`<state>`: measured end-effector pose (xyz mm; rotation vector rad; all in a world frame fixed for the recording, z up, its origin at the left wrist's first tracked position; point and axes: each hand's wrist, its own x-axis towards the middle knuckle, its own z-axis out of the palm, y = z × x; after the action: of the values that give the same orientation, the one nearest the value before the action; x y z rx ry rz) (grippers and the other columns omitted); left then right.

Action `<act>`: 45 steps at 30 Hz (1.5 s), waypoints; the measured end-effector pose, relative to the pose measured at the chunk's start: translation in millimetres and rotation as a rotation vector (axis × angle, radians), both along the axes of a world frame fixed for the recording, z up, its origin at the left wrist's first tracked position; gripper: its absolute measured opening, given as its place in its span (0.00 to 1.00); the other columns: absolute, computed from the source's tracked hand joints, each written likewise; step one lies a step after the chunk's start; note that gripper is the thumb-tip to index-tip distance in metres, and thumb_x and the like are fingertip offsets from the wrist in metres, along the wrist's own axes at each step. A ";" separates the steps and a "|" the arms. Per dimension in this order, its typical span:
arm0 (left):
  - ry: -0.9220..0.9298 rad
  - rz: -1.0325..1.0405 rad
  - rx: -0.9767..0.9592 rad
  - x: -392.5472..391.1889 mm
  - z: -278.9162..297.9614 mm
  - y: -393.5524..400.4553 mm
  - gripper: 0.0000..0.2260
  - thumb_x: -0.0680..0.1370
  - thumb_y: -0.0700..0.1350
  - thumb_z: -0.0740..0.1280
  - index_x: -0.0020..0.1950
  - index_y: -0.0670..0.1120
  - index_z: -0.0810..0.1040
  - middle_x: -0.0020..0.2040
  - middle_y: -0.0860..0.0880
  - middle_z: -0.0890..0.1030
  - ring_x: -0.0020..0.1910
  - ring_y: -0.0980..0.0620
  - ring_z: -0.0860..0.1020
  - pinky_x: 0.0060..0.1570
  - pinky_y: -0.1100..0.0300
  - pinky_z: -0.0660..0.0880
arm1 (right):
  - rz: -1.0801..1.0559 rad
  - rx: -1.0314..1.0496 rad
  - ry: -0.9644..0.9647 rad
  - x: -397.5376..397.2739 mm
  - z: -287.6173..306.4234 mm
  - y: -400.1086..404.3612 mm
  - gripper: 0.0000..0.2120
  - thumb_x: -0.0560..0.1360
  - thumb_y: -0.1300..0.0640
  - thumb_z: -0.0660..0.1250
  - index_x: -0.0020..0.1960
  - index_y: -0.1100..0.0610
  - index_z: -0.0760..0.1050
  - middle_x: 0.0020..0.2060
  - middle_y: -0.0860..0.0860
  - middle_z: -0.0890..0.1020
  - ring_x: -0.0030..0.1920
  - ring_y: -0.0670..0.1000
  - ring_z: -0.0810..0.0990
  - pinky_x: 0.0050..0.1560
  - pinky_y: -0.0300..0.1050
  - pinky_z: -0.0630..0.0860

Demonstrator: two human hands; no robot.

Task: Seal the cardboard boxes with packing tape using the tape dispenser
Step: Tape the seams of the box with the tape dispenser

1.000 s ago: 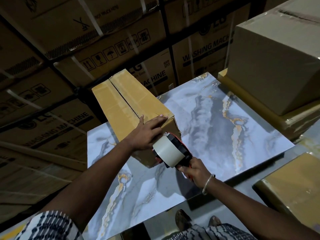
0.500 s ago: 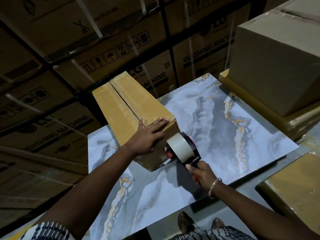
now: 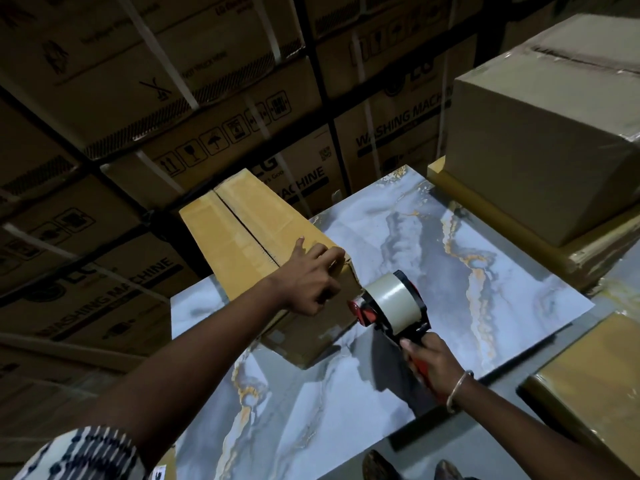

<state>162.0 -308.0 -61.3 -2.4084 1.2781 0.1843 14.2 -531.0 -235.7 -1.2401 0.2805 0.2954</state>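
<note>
My left hand (image 3: 313, 278) rests on the near end of the long cardboard box (image 3: 256, 237), fingers curled over its top edge. The box lies on the marbled tabletop (image 3: 485, 271), its centre seam running away from me. My right hand (image 3: 431, 362) grips the red handle of the tape dispenser (image 3: 391, 306), whose front touches the box's near right corner.
</note>
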 end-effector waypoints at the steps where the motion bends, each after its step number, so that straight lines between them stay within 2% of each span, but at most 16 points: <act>1: 0.002 -0.013 0.034 2.9 2.2 -1.0 0.09 0.73 0.55 0.66 0.52 0.59 0.80 0.73 0.42 0.61 0.69 0.40 0.62 0.67 0.27 0.56 | 0.003 0.008 -0.008 0.8 1.1 -0.2 0.24 0.62 0.40 0.74 0.32 0.61 0.71 0.23 0.57 0.67 0.19 0.51 0.64 0.22 0.41 0.58; 6: 0.031 -0.026 -0.004 10.0 -3.5 14.7 0.09 0.76 0.58 0.63 0.56 0.62 0.73 0.75 0.43 0.57 0.70 0.38 0.61 0.67 0.35 0.61 | 0.015 0.018 -0.046 3.7 9.1 0.0 0.38 0.56 0.30 0.79 0.34 0.64 0.71 0.23 0.58 0.68 0.19 0.52 0.64 0.22 0.40 0.60; 8: 0.088 0.043 -0.107 9.4 -12.9 22.6 0.14 0.75 0.56 0.64 0.61 0.61 0.71 0.74 0.45 0.57 0.70 0.38 0.60 0.68 0.39 0.61 | 0.028 0.024 -0.063 4.1 14.2 1.0 0.36 0.56 0.29 0.79 0.32 0.62 0.71 0.23 0.58 0.68 0.19 0.52 0.63 0.22 0.40 0.59; 10: 0.149 0.129 -0.209 8.4 -20.2 23.7 0.24 0.71 0.55 0.64 0.67 0.60 0.65 0.73 0.48 0.57 0.69 0.41 0.59 0.68 0.41 0.61 | 0.033 0.031 -0.069 4.9 20.3 1.5 0.33 0.58 0.33 0.79 0.32 0.62 0.71 0.23 0.58 0.67 0.19 0.52 0.63 0.22 0.40 0.59; 14: 0.170 0.236 -0.313 4.0 -23.0 21.4 0.34 0.70 0.54 0.66 0.74 0.61 0.56 0.74 0.48 0.57 0.69 0.44 0.58 0.68 0.38 0.60 | 0.036 0.058 -0.061 5.7 26.6 2.0 0.22 0.62 0.41 0.74 0.31 0.58 0.71 0.25 0.57 0.67 0.22 0.51 0.63 0.22 0.39 0.58; 16: 0.134 0.307 -0.321 0.3 -24.0 25.6 0.40 0.72 0.59 0.65 0.78 0.61 0.46 0.79 0.46 0.51 0.75 0.42 0.55 0.72 0.35 0.56 | 0.020 0.087 -0.045 6.5 28.2 2.6 0.19 0.62 0.42 0.74 0.32 0.57 0.73 0.26 0.57 0.66 0.25 0.52 0.63 0.22 0.39 0.58; 18: 0.080 0.459 -0.309 -8.0 -28.7 27.4 0.46 0.75 0.66 0.62 0.81 0.53 0.38 0.82 0.44 0.40 0.80 0.42 0.47 0.76 0.36 0.50 | 0.010 0.084 -0.034 7.3 31.0 1.9 0.21 0.62 0.42 0.74 0.33 0.58 0.72 0.26 0.57 0.67 0.25 0.51 0.63 0.22 0.39 0.58; 20: 0.054 0.648 -0.307 -19.3 -35.0 23.1 0.50 0.76 0.70 0.60 0.80 0.44 0.34 0.80 0.42 0.34 0.80 0.45 0.40 0.77 0.42 0.45 | 0.010 0.078 -0.043 9.2 35.2 1.2 0.22 0.62 0.41 0.74 0.34 0.60 0.72 0.26 0.57 0.67 0.24 0.51 0.63 0.22 0.39 0.58; 25: -0.055 0.814 -0.287 -42.0 -42.4 1.6 0.42 0.81 0.67 0.52 0.81 0.39 0.42 0.82 0.39 0.44 0.81 0.43 0.46 0.77 0.44 0.46 | -0.010 0.084 -0.077 15.3 52.5 0.7 0.24 0.63 0.43 0.73 0.37 0.63 0.70 0.29 0.57 0.66 0.25 0.51 0.62 0.21 0.38 0.59; 27: -0.118 0.854 -0.289 -50.2 -43.0 -6.2 0.39 0.82 0.64 0.52 0.81 0.38 0.43 0.82 0.39 0.46 0.81 0.42 0.47 0.77 0.44 0.47 | 0.001 0.090 -0.092 18.3 61.4 0.7 0.21 0.66 0.47 0.73 0.38 0.63 0.69 0.29 0.57 0.66 0.25 0.52 0.62 0.21 0.38 0.58; 30: -0.106 0.882 -0.322 -61.7 -49.1 -18.6 0.33 0.85 0.58 0.51 0.81 0.38 0.44 0.81 0.38 0.48 0.81 0.41 0.47 0.77 0.46 0.47 | 0.011 0.098 -0.099 22.5 75.0 0.6 0.13 0.70 0.52 0.68 0.38 0.61 0.68 0.29 0.56 0.66 0.25 0.51 0.62 0.21 0.38 0.58; 33: -0.148 0.877 -0.411 -66.4 -62.3 -23.8 0.29 0.86 0.51 0.55 0.81 0.38 0.49 0.81 0.37 0.52 0.80 0.40 0.52 0.77 0.46 0.51 | 0.023 0.099 -0.121 27.2 88.3 1.4 0.12 0.70 0.53 0.67 0.38 0.60 0.68 0.29 0.55 0.66 0.25 0.50 0.63 0.22 0.38 0.58; 38: -0.272 0.740 -0.470 -72.2 -70.2 -9.8 0.24 0.80 0.44 0.65 0.75 0.38 0.67 0.74 0.38 0.70 0.73 0.40 0.70 0.70 0.45 0.67 | 0.049 0.116 -0.156 36.3 112.3 5.2 0.12 0.71 0.52 0.66 0.39 0.59 0.69 0.30 0.54 0.67 0.26 0.50 0.63 0.23 0.38 0.58; 40: -0.279 0.687 -0.467 -77.3 -70.1 -0.6 0.22 0.80 0.45 0.59 0.73 0.39 0.72 0.71 0.40 0.74 0.69 0.42 0.74 0.68 0.46 0.69 | 0.072 0.117 -0.171 40.2 121.7 8.9 0.13 0.72 0.51 0.66 0.39 0.60 0.69 0.30 0.54 0.67 0.26 0.50 0.63 0.23 0.38 0.58; 42: -0.256 0.655 -0.444 -84.0 -71.9 12.4 0.24 0.80 0.50 0.54 0.73 0.40 0.72 0.71 0.42 0.75 0.70 0.44 0.74 0.71 0.48 0.65 | 0.102 0.103 -0.175 43.2 130.8 13.8 0.14 0.72 0.50 0.67 0.39 0.60 0.70 0.29 0.55 0.67 0.26 0.51 0.64 0.23 0.38 0.58; 45: -0.281 0.552 -0.443 -99.2 -77.2 41.1 0.25 0.81 0.55 0.55 0.72 0.42 0.73 0.71 0.44 0.75 0.70 0.46 0.74 0.73 0.48 0.58 | 0.156 0.082 -0.185 45.9 142.5 23.5 0.15 0.71 0.48 0.66 0.38 0.61 0.70 0.28 0.55 0.67 0.25 0.51 0.63 0.22 0.38 0.57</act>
<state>62.7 -266.9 -138.5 -2.9817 0.5466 -0.3094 60.1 -507.5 -93.2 -1.2007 0.0121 0.3211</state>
